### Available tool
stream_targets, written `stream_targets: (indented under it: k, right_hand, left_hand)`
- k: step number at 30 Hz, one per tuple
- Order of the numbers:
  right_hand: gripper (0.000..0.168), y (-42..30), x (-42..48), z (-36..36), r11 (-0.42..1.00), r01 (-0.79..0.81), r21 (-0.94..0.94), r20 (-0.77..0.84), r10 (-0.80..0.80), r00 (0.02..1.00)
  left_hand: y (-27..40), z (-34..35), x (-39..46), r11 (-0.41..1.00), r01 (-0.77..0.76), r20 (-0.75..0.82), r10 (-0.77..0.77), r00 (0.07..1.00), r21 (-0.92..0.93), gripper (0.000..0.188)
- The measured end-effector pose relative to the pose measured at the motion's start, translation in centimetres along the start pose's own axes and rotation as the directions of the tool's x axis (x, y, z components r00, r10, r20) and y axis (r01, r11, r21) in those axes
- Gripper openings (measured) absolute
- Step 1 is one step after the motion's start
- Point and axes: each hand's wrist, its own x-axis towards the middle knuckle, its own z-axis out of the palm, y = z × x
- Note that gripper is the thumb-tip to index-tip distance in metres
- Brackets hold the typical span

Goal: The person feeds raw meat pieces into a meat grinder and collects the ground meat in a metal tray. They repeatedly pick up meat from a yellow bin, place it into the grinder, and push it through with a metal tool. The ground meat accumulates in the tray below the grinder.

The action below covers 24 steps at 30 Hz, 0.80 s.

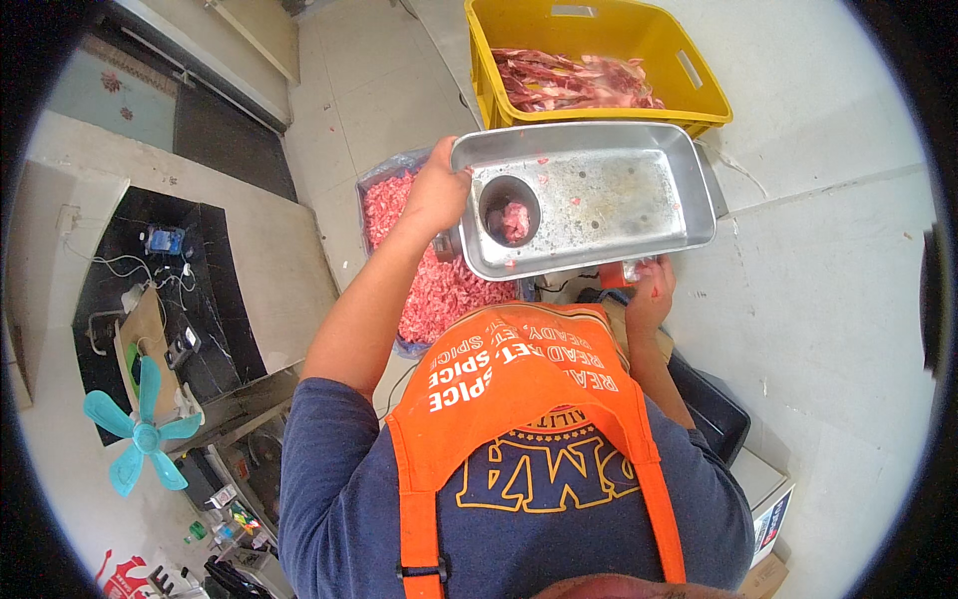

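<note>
A metal meat grinder's feed tray [599,195] spans the space before me, with small red meat bits on its floor. In its round feed hole [490,196] sits a chunk of pale red meat [516,221]. My left hand [440,191] grips the tray's left rim, thumb over the edge. Under the tray's near right side, my right hand [650,296] touches a red part [617,275] of the machine; its grip is partly hidden. Ground meat [434,292] fills a plastic-lined container [361,196] below and left of the tray, partly covered by it.
Beyond the tray stands a yellow plastic crate [610,116] holding strips of raw meat [576,82]. A black bin [718,408] is by my right arm, near a white box [767,487]. At left are a turquoise fan [146,436] and a black counter [224,299].
</note>
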Motion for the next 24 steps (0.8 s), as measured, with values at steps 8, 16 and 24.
stream_targets:
  k: [8, 16, 24]
  right_hand:
    - [0.028, 2.6, 0.1, 0.0, 0.987, 0.115, -0.109, -0.018, -0.118, 0.993]
    - [0.028, 2.7, 0.5, -0.3, 0.988, 0.112, -0.109, 0.047, -0.108, 0.993]
    - [0.02, -6.3, 0.1, -4.7, 0.935, 0.342, -0.098, 0.034, -0.34, 0.94]
  left_hand:
    - [0.8, -0.1, -0.5, 1.0, 0.024, -0.015, -0.024, 1.0, -0.003, 0.046]
    - [0.4, 0.0, -0.4, 1.0, 0.001, -0.027, -0.002, 1.0, -0.023, 0.045]
    - [0.7, -0.4, -0.4, 1.0, 0.019, -0.022, -0.019, 1.0, 0.001, 0.045]
